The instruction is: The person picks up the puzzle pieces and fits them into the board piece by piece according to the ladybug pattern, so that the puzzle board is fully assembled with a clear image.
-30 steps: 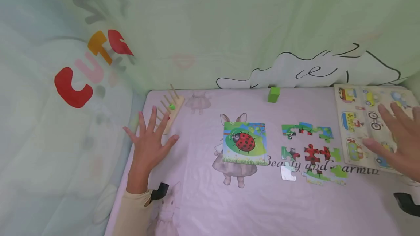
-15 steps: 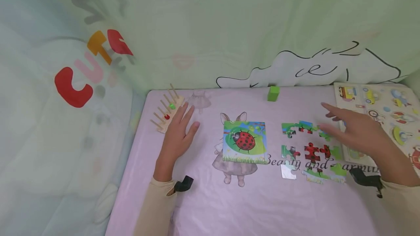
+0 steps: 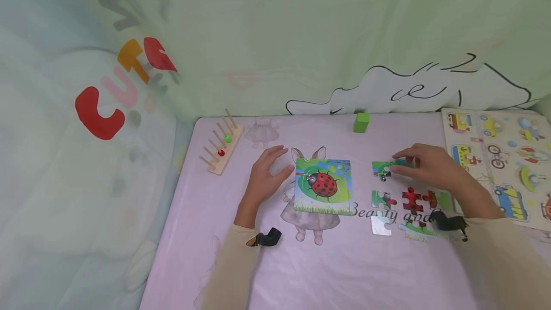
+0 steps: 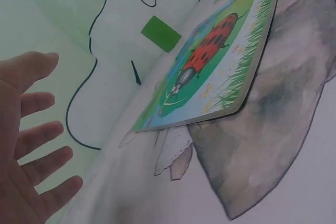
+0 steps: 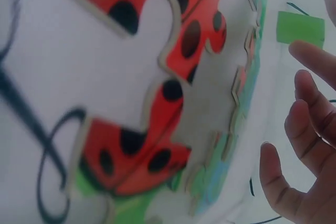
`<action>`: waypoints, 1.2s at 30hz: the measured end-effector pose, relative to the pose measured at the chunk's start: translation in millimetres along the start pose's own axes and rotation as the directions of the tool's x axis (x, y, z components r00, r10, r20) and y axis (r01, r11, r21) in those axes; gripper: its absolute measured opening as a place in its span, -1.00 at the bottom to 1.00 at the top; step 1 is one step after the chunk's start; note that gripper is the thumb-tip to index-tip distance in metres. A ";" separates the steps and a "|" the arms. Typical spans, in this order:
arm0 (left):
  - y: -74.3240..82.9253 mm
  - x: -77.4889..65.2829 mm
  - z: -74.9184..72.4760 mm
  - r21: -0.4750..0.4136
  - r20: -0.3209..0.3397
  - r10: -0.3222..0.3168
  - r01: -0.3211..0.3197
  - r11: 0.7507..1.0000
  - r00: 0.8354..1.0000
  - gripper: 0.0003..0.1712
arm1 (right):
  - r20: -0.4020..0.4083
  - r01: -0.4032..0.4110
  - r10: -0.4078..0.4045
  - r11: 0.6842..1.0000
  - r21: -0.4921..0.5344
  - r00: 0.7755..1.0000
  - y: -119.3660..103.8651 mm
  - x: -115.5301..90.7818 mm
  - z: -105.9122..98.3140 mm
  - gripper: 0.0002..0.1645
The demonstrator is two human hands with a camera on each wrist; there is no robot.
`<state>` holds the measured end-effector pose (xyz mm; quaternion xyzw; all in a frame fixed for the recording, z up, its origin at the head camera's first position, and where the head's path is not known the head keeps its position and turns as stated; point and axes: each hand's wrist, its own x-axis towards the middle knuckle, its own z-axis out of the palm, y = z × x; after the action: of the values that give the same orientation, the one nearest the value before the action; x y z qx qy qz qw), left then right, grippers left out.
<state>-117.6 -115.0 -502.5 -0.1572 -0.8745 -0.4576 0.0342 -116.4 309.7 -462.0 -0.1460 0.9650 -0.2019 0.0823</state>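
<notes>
My left hand (image 3: 264,178) hovers at the left edge of the square ladybug picture board (image 3: 324,185), its fingers spread and holding nothing. In the left wrist view, the fingers (image 4: 44,139) are apart from the board. My right hand (image 3: 430,169) is over the top row of loose jigsaw pieces, thumb and fingertips close by the top-left piece (image 3: 379,168). Fingers are relaxed with nothing between them in the right wrist view. Below it lie a red, black-spotted middle piece (image 3: 412,201) and a pale bottom-left piece (image 3: 380,226). The hand and wrist hide some right-hand pieces.
A wooden peg stand (image 3: 224,154) with a red and a green bead stands at the back left. A green block (image 3: 361,122) is near the back wall. On the right lies a picture puzzle board (image 3: 512,181) of vehicles. Fabric walls (image 3: 258,37) border the table.
My left hand has moved right, from the peg stand to the picture board. My right hand has moved left, from the vehicle board to over the jigsaw pieces.
</notes>
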 end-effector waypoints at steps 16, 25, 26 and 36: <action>-20.5 4.1 24.9 0.187 0.118 0.076 -0.098 0.977 0.990 -0.49 | 0.091 -0.075 0.071 0.996 0.038 0.993 6.1 17.0 12.8 -0.42; -27.2 1.0 24.1 0.282 0.247 0.071 -0.142 0.949 0.966 -0.43 | 0.097 -0.084 0.079 0.995 0.050 0.992 5.8 20.1 17.9 -0.48; -27.6 0.8 24.1 0.300 0.260 0.067 -0.146 0.943 0.963 -0.43 | 0.096 -0.083 0.078 0.995 0.054 0.992 5.5 20.5 18.2 -0.48; -29.8 1.1 28.1 0.353 0.289 0.065 -0.170 0.920 0.955 -0.39 | 0.127 -0.129 0.118 0.988 0.081 0.985 3.8 22.8 15.4 -0.44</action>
<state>-125.4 -107.8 -542.0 -0.2619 -0.9307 -0.2538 -0.0291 -135.4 300.2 -479.7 -0.0941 0.9553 -0.2300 0.1599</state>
